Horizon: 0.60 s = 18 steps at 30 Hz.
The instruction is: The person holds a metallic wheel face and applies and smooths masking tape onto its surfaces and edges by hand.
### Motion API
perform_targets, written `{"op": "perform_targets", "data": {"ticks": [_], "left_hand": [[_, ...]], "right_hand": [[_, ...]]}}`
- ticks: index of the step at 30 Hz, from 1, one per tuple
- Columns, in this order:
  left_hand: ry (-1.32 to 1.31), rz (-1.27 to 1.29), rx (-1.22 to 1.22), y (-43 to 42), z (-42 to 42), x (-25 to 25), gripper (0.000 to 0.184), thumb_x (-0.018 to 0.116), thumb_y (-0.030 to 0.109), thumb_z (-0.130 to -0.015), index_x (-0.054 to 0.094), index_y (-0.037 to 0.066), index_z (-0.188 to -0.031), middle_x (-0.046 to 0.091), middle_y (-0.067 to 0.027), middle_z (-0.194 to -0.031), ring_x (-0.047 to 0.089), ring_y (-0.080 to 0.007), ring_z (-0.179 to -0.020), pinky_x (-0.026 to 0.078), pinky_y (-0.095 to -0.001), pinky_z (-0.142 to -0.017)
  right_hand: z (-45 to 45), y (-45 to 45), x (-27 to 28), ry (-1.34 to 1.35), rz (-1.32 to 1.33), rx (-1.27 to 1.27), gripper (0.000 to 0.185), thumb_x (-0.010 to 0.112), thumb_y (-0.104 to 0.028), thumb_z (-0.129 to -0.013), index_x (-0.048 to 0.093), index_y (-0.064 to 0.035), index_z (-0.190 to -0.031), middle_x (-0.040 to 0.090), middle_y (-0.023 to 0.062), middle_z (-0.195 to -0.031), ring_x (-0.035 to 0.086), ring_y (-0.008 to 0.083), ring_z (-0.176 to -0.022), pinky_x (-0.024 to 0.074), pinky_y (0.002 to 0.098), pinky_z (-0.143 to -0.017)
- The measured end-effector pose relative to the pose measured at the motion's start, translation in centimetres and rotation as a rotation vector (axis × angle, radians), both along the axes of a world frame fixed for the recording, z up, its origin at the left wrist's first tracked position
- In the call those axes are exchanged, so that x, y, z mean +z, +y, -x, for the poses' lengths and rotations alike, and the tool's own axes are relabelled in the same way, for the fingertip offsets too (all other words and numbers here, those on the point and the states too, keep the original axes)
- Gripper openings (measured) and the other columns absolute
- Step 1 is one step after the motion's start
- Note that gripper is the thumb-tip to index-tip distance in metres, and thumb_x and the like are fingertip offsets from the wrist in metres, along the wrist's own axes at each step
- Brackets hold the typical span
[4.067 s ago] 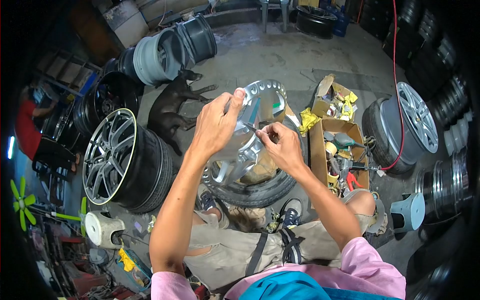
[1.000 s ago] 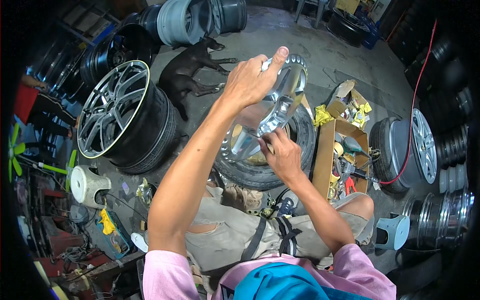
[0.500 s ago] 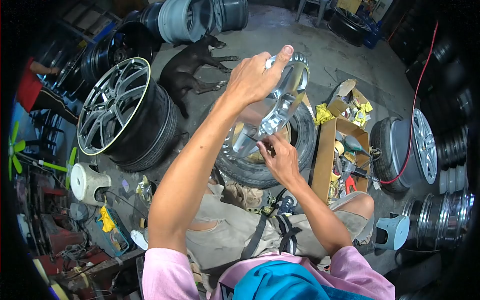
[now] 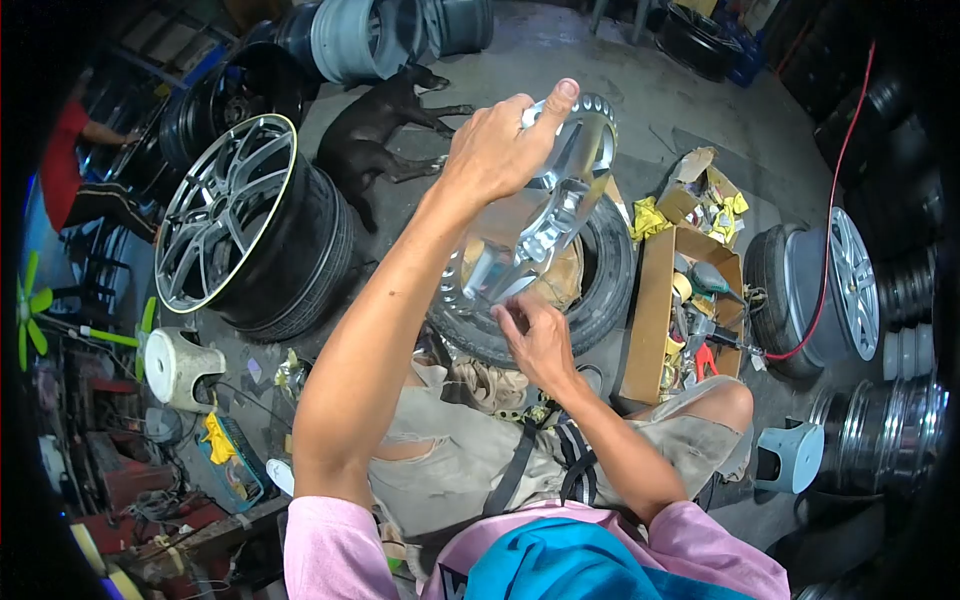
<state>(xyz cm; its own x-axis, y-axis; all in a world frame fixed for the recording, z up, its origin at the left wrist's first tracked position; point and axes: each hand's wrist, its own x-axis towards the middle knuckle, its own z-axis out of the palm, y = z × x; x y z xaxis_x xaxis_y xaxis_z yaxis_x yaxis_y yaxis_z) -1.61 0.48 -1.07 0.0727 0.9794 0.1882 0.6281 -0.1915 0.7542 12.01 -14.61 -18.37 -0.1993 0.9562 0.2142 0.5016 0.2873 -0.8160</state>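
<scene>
My left hand (image 4: 508, 147) is closed around the upper rim of a shiny, polished wheel centre (image 4: 552, 222) with spokes and a ring of holes along its edge. The part is tilted and stands over a black tyre (image 4: 613, 285) on the floor. At its lower edge is my right hand (image 4: 540, 338), with thumb and fingers drawn together near a spoke. What those fingers hold, if anything, is too small and blurred to name. A tan round pad (image 4: 560, 275) shows inside the tyre, behind the wheel centre.
Right of the tyre stands a cardboard box (image 4: 650, 300) of tools and tape. A multi-spoke wheel (image 4: 225, 210) leans at left, near a lying black dog (image 4: 375, 140). A red hose (image 4: 830, 215) hangs at right. A person in red (image 4: 65, 165) is far left.
My right hand has moved slightly left and down along the lower edge of the wheel centre. My left hand keeps its hold, shifted a little left and up.
</scene>
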Motion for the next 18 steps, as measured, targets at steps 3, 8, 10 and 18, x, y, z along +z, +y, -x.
{"op": "perform_targets", "data": {"ticks": [3, 8, 10, 18], "left_hand": [[0.001, -0.018, 0.036, 0.2, -0.2, 0.1, 0.100, 0.032, 0.093, -0.097, 0.070, 0.001, -0.093, 0.068, -0.0113, -0.078, 0.067, -0.0279, -0.082, 0.051, -0.0430, -0.083], [0.011, 0.035, 0.014, -0.4, -0.1, 0.5, 0.102, 0.033, 0.092, -0.097, 0.075, -0.001, -0.106, 0.073, -0.0144, -0.086, 0.073, -0.0292, -0.091, 0.052, -0.0418, -0.089], [0.004, 0.038, 0.006, -0.2, -0.1, 0.0, 0.103, 0.034, 0.092, -0.098, 0.076, -0.001, -0.110, 0.073, -0.0152, -0.089, 0.073, -0.0292, -0.093, 0.052, -0.0421, -0.090], [0.049, 0.062, -0.022, 0.2, -0.4, 0.5, 0.105, 0.034, 0.091, -0.099, 0.076, -0.003, -0.120, 0.073, -0.0162, -0.095, 0.072, -0.0254, -0.087, 0.052, -0.0413, -0.089]], "right_hand": [[0.3, 0.2, 0.1, 0.045, 0.006, -0.089, 0.021, 0.075, -0.020, -0.099, 0.072, 0.0011, -0.102, 0.073, 0.0191, -0.098, 0.071, 0.0433, -0.085, 0.0556, 0.0491, -0.074], [1.7, -2.0, -1.9, 0.319, 0.451, -0.090, 0.029, 0.076, -0.026, -0.102, 0.070, 0.0015, -0.099, 0.068, 0.0093, -0.083, 0.068, 0.0209, -0.069, 0.0509, 0.0410, -0.065], [1.7, -1.8, -2.3, 0.464, 0.507, -0.081, 0.031, 0.075, -0.029, -0.105, 0.070, 0.0007, -0.097, 0.065, 0.0004, -0.078, 0.057, 0.0099, -0.064, 0.0450, 0.0322, -0.061], [1.3, -1.6, -3.3, 0.685, 0.715, -0.005, 0.024, 0.070, -0.030, -0.109, 0.070, -0.0065, -0.102, 0.066, -0.0025, -0.083, 0.047, 0.0045, -0.056, 0.0351, 0.0251, -0.050]]}}
